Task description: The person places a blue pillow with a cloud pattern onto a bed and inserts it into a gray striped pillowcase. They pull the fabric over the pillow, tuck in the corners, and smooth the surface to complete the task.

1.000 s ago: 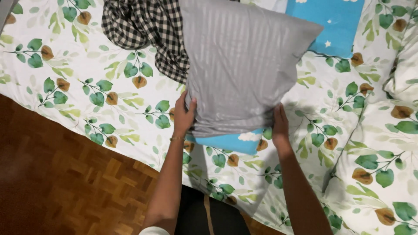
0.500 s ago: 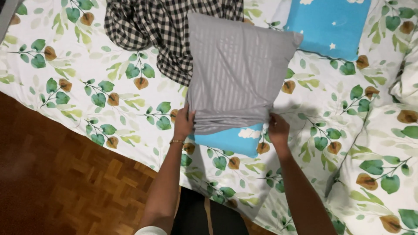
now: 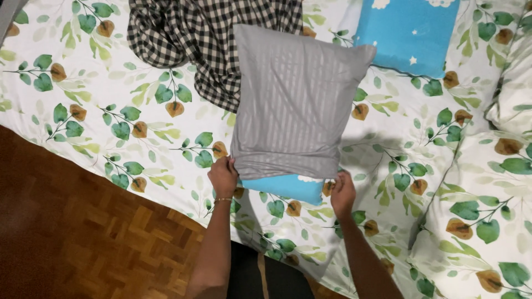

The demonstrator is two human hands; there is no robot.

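Head view: the grey case [image 3: 296,105], half over a blue pillow [image 3: 285,187], lies on the bed [image 3: 111,127] just beyond the hands. The left hand [image 3: 223,176] and right hand [image 3: 342,194] each pinch a corner of its open end. Uneven pulling could bunch the case or skew the pillow. Checked cloth [image 3: 188,39] lies beyond-left; parquet floor [image 3: 83,238] left.
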